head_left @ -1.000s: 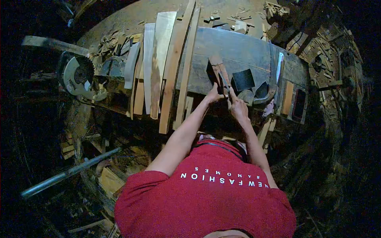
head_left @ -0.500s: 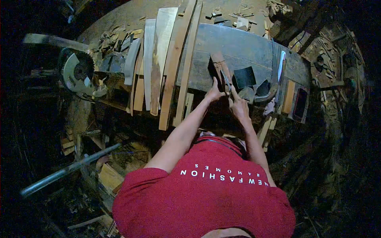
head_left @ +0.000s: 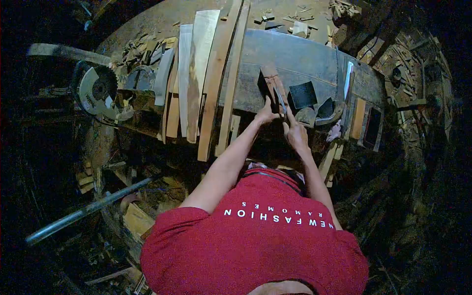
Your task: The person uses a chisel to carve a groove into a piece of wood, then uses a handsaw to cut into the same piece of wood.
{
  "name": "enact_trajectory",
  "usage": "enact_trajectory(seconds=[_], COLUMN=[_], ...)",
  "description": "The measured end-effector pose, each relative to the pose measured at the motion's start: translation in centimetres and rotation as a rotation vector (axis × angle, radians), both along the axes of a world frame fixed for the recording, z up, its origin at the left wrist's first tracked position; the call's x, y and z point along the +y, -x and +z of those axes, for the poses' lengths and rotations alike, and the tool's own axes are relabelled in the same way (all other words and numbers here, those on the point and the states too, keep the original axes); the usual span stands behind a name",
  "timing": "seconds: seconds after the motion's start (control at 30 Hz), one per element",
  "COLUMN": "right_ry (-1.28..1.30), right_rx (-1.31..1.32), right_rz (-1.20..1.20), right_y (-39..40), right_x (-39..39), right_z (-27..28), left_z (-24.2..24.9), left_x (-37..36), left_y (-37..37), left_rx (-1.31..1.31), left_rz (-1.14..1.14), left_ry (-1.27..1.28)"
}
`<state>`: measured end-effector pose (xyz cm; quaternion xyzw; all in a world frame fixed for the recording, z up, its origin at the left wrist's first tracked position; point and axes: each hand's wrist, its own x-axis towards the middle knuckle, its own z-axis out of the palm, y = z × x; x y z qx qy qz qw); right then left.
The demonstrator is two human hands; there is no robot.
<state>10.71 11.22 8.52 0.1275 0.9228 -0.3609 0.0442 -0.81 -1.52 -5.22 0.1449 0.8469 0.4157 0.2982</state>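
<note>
A reddish-brown wooden block (head_left: pixel 271 73) lies on the bench, its near end toward me. My left hand (head_left: pixel 266 114) is closed at the block's near left side, with the thumb up along it. Across the top of the block lies a narrow, shiny metal tool (head_left: pixel 280 97); its exact kind is hard to make out. My right hand (head_left: pixel 296 135) is closed around the near end of this tool, index finger reaching forward along it. Right of the block sits a dark square piece (head_left: pixel 303 95).
Long boards (head_left: pixel 215 73) lie side by side left of the block. A circular saw (head_left: pixel 96 93) stands at the bench's left end. Toward the right lie a long light-coloured strip (head_left: pixel 348 78) and a wooden block with a dark piece (head_left: pixel 372 126). Wood scraps (head_left: pixel 301 28) litter the back.
Both hands stay at the block with almost no movement. The tool in my right hand seems to have shifted only slightly along the wood.
</note>
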Motion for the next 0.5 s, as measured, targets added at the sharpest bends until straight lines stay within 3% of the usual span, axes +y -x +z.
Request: enact_trajectory(seconds=[0.03, 0.1, 0.17, 0.2, 0.27, 0.33, 0.43, 0.47, 0.5], right_ry=[-0.001, -0.078, -0.061, -0.034, 0.013, 0.021, 0.024, 0.032, 0.04], right_rx=[0.0, -0.158, -0.15, -0.106, -0.06, -0.037, -0.042, -0.069, -0.093], right_rz=[0.002, 0.023, 0.004, -0.013, -0.028, -0.016, -0.02, -0.019, -0.017], right_y=[-0.5, -1.5, -0.4, 1.0, 3.2, 3.3, 0.9, -0.9, -1.2], right_x=[0.1, 0.2, 0.0, -0.1, -0.5, -0.4, 0.1, 0.2, 0.4], right_z=[0.4, 1.1, 0.8, 0.3, 0.7, -0.1, 0.2, 0.6, 0.9], left_z=[1.7, 0.0, -3.1, -1.8, -2.8, -7.8, -6.8, -6.7, -2.5], left_x=[0.0, 0.0, -0.3, 0.1, 0.1, -0.1, -0.3, -0.2, -0.1], left_y=[-0.4, -0.1, 0.2, 0.4, 0.5, 1.0, 0.2, 0.2, -0.1], left_rx=[-0.085, -0.055, 0.014, -0.135, -0.121, -0.024, 0.162, 0.054, 0.004], left_rz=[0.039, 0.023, -0.058, -0.039, -0.045, -0.062, -0.033, -0.017, -0.048], left_ry=[0.115, 0.142, 0.127, 0.069, 0.08, 0.004, -0.045, -0.051, 0.084])
